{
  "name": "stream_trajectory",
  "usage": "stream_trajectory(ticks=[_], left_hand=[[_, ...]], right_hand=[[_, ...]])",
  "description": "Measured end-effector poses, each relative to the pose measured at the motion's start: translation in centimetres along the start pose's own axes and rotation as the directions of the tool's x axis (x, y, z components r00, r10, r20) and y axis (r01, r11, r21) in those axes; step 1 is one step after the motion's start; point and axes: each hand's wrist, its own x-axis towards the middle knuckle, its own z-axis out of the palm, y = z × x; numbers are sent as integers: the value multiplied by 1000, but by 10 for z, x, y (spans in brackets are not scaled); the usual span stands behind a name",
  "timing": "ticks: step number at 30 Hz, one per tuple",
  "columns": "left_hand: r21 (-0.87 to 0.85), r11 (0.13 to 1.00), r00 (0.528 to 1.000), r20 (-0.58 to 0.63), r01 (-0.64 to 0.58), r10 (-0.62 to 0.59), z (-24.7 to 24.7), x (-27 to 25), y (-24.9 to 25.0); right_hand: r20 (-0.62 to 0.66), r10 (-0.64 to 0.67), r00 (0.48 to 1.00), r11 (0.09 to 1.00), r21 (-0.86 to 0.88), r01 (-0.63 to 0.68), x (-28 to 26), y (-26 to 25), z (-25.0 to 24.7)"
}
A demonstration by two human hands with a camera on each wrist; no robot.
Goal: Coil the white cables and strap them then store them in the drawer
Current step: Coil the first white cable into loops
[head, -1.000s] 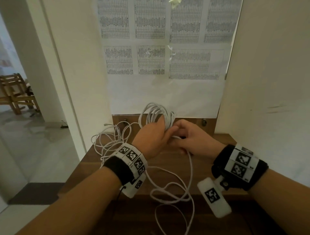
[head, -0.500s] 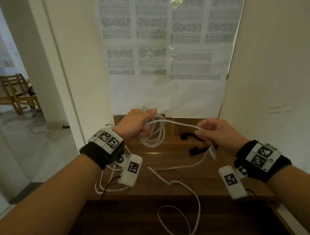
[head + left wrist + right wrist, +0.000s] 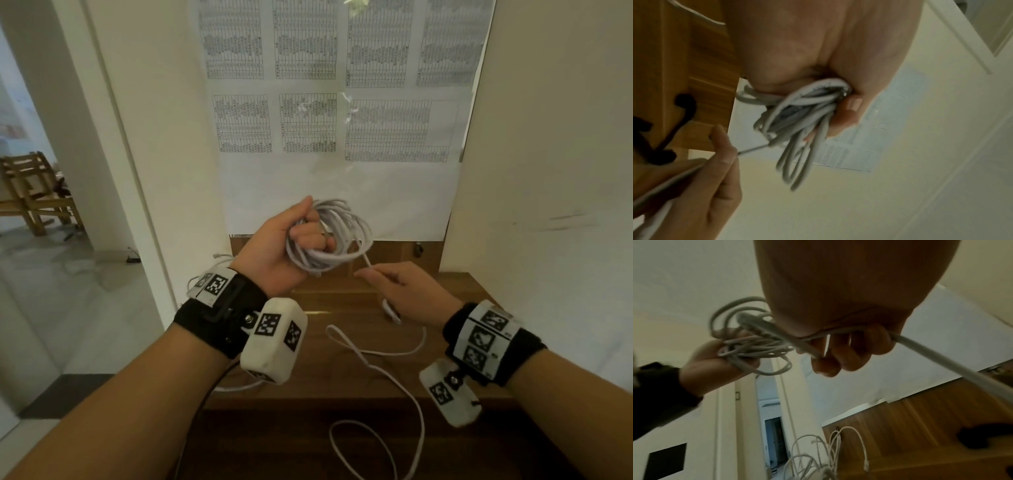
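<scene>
Here the left hand (image 3: 277,250) holds a bundle of white cable (image 3: 337,240) in several round loops, raised above the tabletop's (image 3: 346,383) far edge, fingers curled through it. The right hand (image 3: 407,293) pinches the free strand, which trails in loose curves over the near edge. A second white cable (image 3: 818,456) lies uncoiled at the left edge.

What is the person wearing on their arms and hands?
Both forearms are bare, with no sleeves or gloves. Each wrist has a black band carrying white plates printed with black square codes, and a rounded white block bearing the same codes hangs from each band.
</scene>
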Motion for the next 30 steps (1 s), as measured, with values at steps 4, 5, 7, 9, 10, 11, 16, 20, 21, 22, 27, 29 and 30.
stream_trajectory(ticks=[4,5,7,9,10,11,16,20,21,22,27,29,30], left_hand=[[-104,987,982,-159,-123,106,-1,7,1],[-71,983,965,-213,-172,154,0,8,0],[61,967,934,-251,-246,253,0,12,-6],[190,940,917,-234,-282,323,2,14,-13],[251,925,912,-226,-285,342,2,14,-17],[322,903,907,-213,-286,364,1,14,-22],[787,575,927,-11,-224,375,-4,3,-37],[858,484,949,13,-173,315,2,-7,-47],[847,509,961,7,-153,277,3,-8,-49],[827,546,971,-4,-130,237,2,-8,-50],[506,861,998,13,-53,53,-3,-7,-50],[436,900,999,49,-15,-7,-1,-8,-50],[412,911,997,71,2,-34,0,-9,-50]], right_hand=[[54,-17,998,987,-160,26,-9,-19,7],[52,-53,997,977,-206,63,-11,-22,9],[65,-119,991,961,-244,131,-15,-29,12],[91,-183,979,943,-264,201,-18,-34,16],[90,-228,970,927,-284,244,-19,-36,17],[74,-281,957,909,-298,290,-20,-39,17],[-104,-423,900,905,-102,413,-19,-55,3],[-280,-356,892,928,8,373,-2,-48,-17],[-298,-326,897,940,3,342,2,-45,-19],[-310,-295,904,951,-2,310,4,-41,-22],[-376,-228,898,974,-87,211,5,-26,-24],[-317,-210,925,976,-129,177,4,-20,-21],[-253,-184,950,982,-86,167,3,-18,-19]])
